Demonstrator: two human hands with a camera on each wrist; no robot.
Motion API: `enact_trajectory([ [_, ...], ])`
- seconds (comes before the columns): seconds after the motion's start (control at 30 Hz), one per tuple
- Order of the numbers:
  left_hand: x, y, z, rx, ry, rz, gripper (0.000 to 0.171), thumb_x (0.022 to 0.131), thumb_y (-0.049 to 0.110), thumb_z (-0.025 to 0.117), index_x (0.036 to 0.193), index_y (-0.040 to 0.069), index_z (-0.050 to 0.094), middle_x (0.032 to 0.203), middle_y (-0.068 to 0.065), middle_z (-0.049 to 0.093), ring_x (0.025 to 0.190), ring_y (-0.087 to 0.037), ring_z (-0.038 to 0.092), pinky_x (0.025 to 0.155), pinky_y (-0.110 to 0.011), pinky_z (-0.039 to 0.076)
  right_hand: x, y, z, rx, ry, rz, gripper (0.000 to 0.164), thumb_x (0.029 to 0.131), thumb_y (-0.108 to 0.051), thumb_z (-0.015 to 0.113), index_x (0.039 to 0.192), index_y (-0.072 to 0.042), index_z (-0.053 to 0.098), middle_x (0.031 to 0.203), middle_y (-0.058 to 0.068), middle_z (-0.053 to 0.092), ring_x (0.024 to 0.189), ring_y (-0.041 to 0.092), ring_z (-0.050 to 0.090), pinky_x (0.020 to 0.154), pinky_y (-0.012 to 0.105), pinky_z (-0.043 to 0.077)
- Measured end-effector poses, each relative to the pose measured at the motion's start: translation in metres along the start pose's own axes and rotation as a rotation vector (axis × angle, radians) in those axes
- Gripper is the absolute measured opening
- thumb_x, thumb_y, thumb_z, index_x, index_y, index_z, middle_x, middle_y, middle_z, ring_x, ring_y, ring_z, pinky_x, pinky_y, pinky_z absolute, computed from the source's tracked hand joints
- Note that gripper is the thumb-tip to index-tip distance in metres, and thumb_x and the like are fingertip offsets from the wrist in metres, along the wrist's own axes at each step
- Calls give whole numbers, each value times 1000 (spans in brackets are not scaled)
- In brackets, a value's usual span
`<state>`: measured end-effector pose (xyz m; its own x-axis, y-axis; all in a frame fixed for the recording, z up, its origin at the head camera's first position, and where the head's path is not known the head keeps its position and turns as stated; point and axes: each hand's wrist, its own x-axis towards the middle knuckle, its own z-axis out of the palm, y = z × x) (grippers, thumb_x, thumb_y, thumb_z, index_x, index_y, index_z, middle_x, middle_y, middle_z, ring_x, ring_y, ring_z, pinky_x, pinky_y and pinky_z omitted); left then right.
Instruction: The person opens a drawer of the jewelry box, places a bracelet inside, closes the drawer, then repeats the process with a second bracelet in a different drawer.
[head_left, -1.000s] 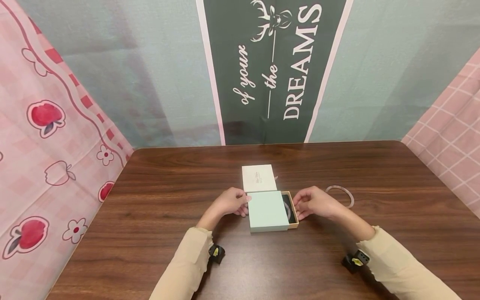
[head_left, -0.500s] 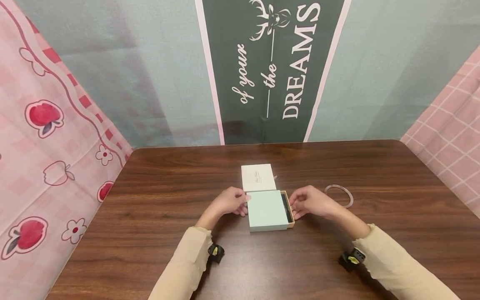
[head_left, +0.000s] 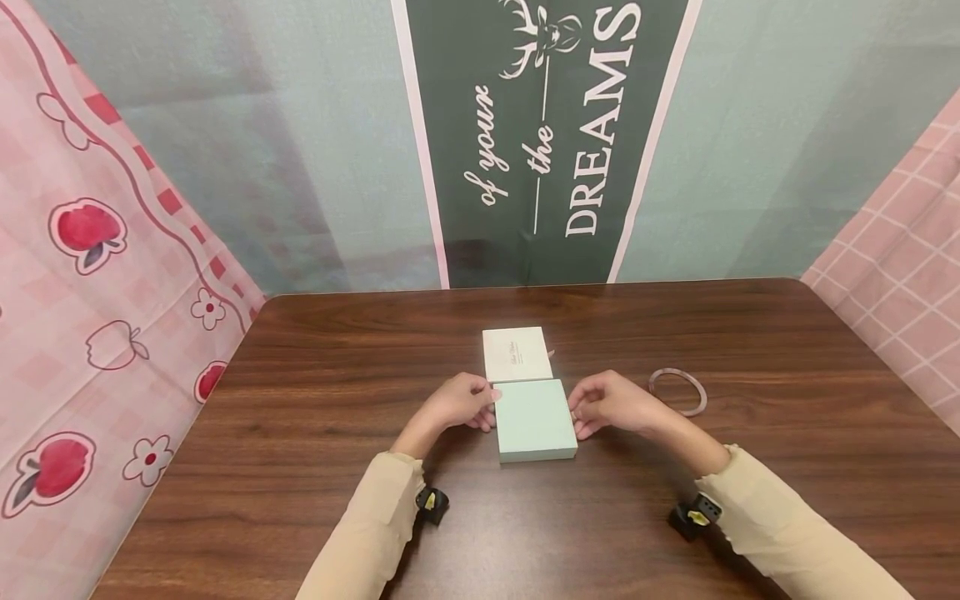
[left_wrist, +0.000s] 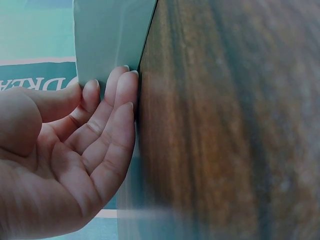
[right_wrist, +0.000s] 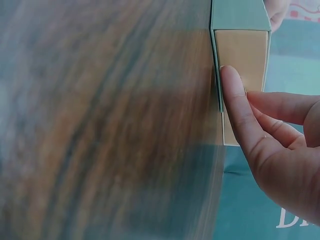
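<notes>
A person in cream sleeves sits at a dark wooden worktop (head_left: 337, 400), seen from above, with both hands on a flat mint-green box (head_left: 534, 419) lying between them.

The left hand (head_left: 457, 403) rests against the box's left side. In the left wrist view its fingers (left_wrist: 116, 107) are nearly straight and relaxed, their tips touching the green side wall where it meets the worktop; they do not curl round anything.

The right hand (head_left: 611, 403) is at the box's right side. In the right wrist view one straight finger (right_wrist: 235, 102) presses on the tan end of the inner drawer (right_wrist: 242, 60), which sits flush in the green sleeve. The other fingers are loosely bent behind it and hold nothing.

Just beyond the hands, touching the far edge of the green box, lies a smaller white box (head_left: 516, 353) with faint lettering on top. To the right of the right hand, apart from it, a thin pale bangle (head_left: 678, 391) lies flat on the worktop.

Behind the worktop hangs a dark green banner (head_left: 547, 142) with white lettering and a deer head.
</notes>
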<state>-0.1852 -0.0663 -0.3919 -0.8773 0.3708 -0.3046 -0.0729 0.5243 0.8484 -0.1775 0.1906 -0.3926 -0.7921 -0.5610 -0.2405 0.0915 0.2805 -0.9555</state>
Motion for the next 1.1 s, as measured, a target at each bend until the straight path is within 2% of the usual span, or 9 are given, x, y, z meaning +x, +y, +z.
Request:
enact_trajectory([
  [0.57, 1, 0, -1, 1, 0, -1, 29, 95, 16, 50, 74, -4, 55, 64, -11, 63, 55, -16, 60, 56, -28, 51, 1, 0, 2, -5, -7, 7, 12, 85, 12, 47, 94, 18, 52, 76, 15, 60, 70, 25, 63, 67, 39, 53],
  [1.1, 1, -1, 1, -4, 3, -5, 29, 95, 16, 50, 75, -5, 54, 66, -14, 63, 58, -19, 62, 56, -29, 51, 0, 0, 3, 6, -28, -27, 12, 85, 13, 48, 93, 19, 51, 75, 14, 59, 69, 23, 63, 66, 39, 54],
])
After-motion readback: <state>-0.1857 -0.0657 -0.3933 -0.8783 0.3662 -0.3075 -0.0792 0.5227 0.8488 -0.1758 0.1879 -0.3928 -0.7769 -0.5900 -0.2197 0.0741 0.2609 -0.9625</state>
